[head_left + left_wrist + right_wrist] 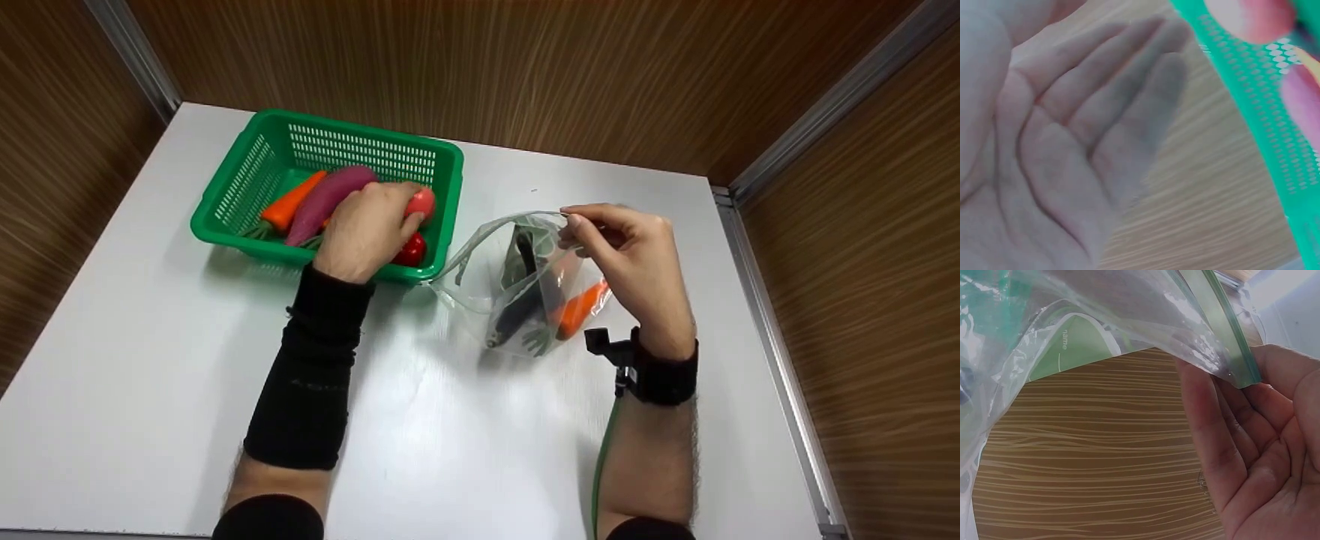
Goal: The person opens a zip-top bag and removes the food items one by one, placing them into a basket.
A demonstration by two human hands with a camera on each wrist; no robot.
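My left hand (367, 225) reaches over the green basket (262, 150), thumb and fingers beside a round pinkish-red fruit or vegetable (424, 202). The left wrist view shows its palm bare and its fingers fairly straight. Around it in the basket lie a carrot (287, 204), a purple sweet potato (327, 201) and a shiny red vegetable (412, 250). With thumb and fingertips, my right hand (637, 251) pinches the zip edge of a clear zip bag (1129, 309), whose mouth gapes toward the basket. Inside the bag show a dark eggplant (517, 313) and another carrot (576, 311).
The basket and bag stand side by side on a white table (450, 435). A wood-patterned panel (450, 67) rises behind the table, with more panels left and right. A green cable (602, 472) runs along my right forearm.
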